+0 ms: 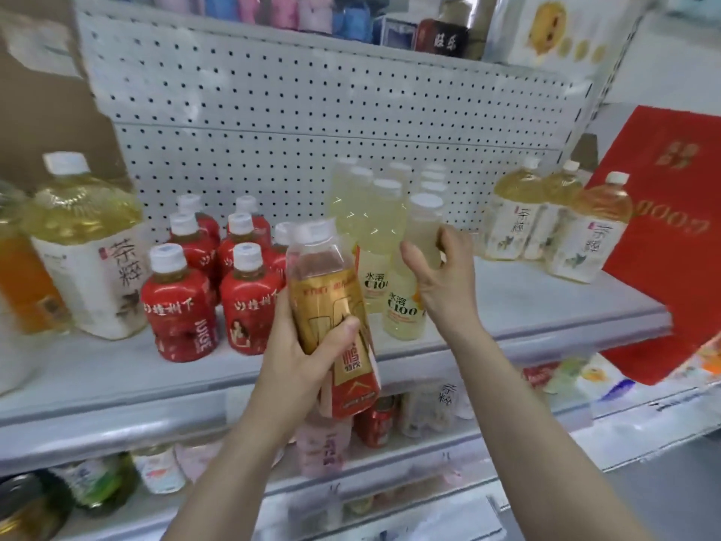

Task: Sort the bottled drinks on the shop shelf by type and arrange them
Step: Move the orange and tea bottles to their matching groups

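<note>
My left hand (300, 345) grips a gold and red labelled bottle (331, 306) with a white cap, tilted, in front of the grey shelf (526, 306). My right hand (441, 275) curls round the upper part of a pale yellow C100 bottle (405, 302) standing on the shelf. More pale yellow C100 bottles (370, 212) stand in a group behind it. Several red labelled bottles (175, 306) stand in rows to the left of my left hand.
A large tea bottle (86, 247) stands at far left beside an orange drink (23, 283). Three tea bottles (558, 224) stand at right next to a red box (671, 236). A white pegboard (312, 111) backs the shelf. Lower shelves (117, 435) hold mixed drinks.
</note>
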Motion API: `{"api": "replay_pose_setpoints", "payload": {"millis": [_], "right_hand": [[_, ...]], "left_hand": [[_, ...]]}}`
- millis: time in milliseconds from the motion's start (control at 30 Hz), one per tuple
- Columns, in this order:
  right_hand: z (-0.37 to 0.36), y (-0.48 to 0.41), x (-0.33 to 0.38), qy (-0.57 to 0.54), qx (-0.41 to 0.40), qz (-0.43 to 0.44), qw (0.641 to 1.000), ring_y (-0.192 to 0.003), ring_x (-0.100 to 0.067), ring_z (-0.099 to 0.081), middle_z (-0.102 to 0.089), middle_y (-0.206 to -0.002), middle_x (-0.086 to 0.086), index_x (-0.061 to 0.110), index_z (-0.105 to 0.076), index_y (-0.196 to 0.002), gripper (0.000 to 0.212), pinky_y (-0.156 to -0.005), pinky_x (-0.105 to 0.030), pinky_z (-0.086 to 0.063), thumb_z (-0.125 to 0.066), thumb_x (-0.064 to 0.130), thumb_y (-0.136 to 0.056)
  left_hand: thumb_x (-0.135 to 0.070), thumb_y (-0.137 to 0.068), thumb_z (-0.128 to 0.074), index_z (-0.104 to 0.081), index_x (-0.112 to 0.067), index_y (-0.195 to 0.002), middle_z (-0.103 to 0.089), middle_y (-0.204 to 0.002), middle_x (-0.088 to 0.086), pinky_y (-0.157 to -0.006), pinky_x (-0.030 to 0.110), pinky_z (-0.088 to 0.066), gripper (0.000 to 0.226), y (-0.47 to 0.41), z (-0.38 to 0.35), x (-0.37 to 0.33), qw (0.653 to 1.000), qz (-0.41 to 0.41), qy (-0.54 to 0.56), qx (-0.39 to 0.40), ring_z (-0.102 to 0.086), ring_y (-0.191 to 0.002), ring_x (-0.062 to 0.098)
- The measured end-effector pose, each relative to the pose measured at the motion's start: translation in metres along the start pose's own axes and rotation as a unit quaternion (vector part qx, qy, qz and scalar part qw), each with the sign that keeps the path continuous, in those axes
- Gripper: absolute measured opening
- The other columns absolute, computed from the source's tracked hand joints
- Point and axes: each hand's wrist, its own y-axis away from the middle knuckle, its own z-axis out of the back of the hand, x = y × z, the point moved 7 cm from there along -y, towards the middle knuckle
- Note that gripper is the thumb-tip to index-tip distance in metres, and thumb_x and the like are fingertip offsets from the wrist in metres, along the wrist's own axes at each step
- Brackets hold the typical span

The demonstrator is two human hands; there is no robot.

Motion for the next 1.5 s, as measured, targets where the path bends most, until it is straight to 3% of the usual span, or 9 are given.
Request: {"api": "replay_pose_setpoints", "payload": {"millis": [100,200,367,567,733,900,1033,1267,1500], "right_hand": [[-0.007,-0.006,-0.005,-0.01,0.018,-0.004,1.0,-0.101,-0.009,-0.046,-0.044,-0.119,-0.005,0.007,-0.057,-0.121,0.043,-0.087,-0.006,-0.039,-0.073,0.033,-0.09],[-0.005,-0.007,-0.011,0.007,0.01,0.007,1.0,-0.112,-0.018,-0.042,-0.044,-0.117,-0.001,0.008,-0.059,-0.119,0.045,-0.096,-0.025,-0.039,-0.073,0.04,-0.09],[0.004,-0.006,-0.013,0.001,0.041,0.017,0.999,-0.113,-0.018,-0.051,-0.047,-0.118,0.006,0.018,-0.056,-0.129,0.065,-0.096,-0.044,-0.051,-0.069,0.059,-0.08],[0.049,0.015,0.01,-0.044,0.048,0.06,0.996,-0.104,-0.002,-0.058,-0.058,-0.122,0.002,0.023,-0.06,-0.125,0.033,-0.082,-0.015,-0.046,-0.06,0.043,-0.097],[0.022,0.051,0.051,-0.073,0.272,0.078,0.956,-0.101,0.001,-0.064,-0.067,-0.11,0.016,0.032,-0.057,-0.126,0.053,-0.085,-0.021,-0.054,-0.062,0.061,-0.082],[-0.008,0.06,0.068,-0.092,0.342,0.104,0.929,-0.098,0.002,-0.067,-0.071,-0.105,0.02,0.031,-0.057,-0.12,0.042,-0.087,-0.03,-0.054,-0.069,0.053,-0.086],[-0.035,0.078,0.088,-0.152,0.38,0.127,0.903,-0.094,0.005,-0.065,-0.07,-0.102,0.024,0.035,-0.058,-0.112,0.034,-0.08,-0.024,-0.048,-0.068,0.055,-0.087],[-0.101,0.105,0.139,-0.221,0.396,0.134,0.881,-0.09,0.001,-0.066,-0.068,-0.098,0.023,0.03,-0.057,-0.111,0.035,-0.075,-0.028,-0.054,-0.07,0.05,-0.085],[-0.19,0.157,0.219,-0.238,0.405,0.18,0.864,-0.1,-0.004,-0.067,-0.071,-0.109,0.015,0.032,-0.058,-0.123,0.037,-0.081,-0.025,-0.054,-0.071,0.041,-0.09]], "left_hand": [[-0.044,-0.072,-0.076,-0.047,-0.055,-0.12,-0.067,-0.115,-0.019,-0.086,0.029,-0.054,0.056,0.003,-0.011,0.002,1.0,0.003,-0.01,-0.022,-0.066,-0.108,0.003],[-0.046,-0.071,-0.076,-0.048,-0.059,-0.117,-0.067,-0.116,-0.019,-0.086,0.03,-0.054,0.054,0.006,-0.02,0.004,0.999,0.004,-0.025,-0.027,-0.066,-0.108,0.004],[-0.042,-0.074,-0.074,-0.043,-0.038,-0.135,-0.067,-0.115,-0.021,-0.083,0.027,-0.059,0.069,0.005,-0.038,0.003,0.999,-0.007,-0.046,-0.009,-0.066,-0.105,0.001],[-0.052,-0.068,-0.074,-0.043,-0.042,-0.133,-0.067,-0.116,-0.019,-0.089,0.033,-0.056,0.073,0.011,-0.059,0.011,0.999,-0.009,-0.053,0.005,-0.066,-0.107,0.003],[-0.037,-0.08,-0.075,-0.035,-0.048,-0.137,-0.06,-0.124,-0.027,-0.102,0.035,-0.05,0.07,0.014,-0.072,0.009,0.996,-0.03,-0.082,-0.02,-0.058,-0.119,-0.001],[-0.047,-0.077,-0.073,-0.026,-0.064,-0.135,-0.057,-0.125,-0.034,-0.099,0.028,-0.05,0.077,0.025,-0.054,-0.001,0.989,-0.022,-0.126,-0.069,-0.057,-0.118,-0.007],[-0.048,-0.08,-0.074,-0.031,-0.047,-0.145,-0.061,-0.125,-0.023,-0.098,0.033,-0.052,0.078,0.047,-0.007,-0.012,0.971,-0.021,-0.208,-0.119,-0.06,-0.115,-0.003],[-0.048,-0.089,-0.06,-0.056,-0.035,-0.127,-0.064,-0.116,-0.019,-0.087,0.012,-0.049,0.041,0.11,0.15,-0.059,0.906,-0.022,-0.291,-0.306,-0.06,-0.105,-0.007],[-0.037,-0.095,-0.061,-0.056,-0.026,-0.131,-0.063,-0.12,-0.013,-0.084,0.02,-0.049,0.038,0.161,0.334,-0.091,0.819,0.013,-0.378,-0.432,-0.059,-0.106,0.002]]}}
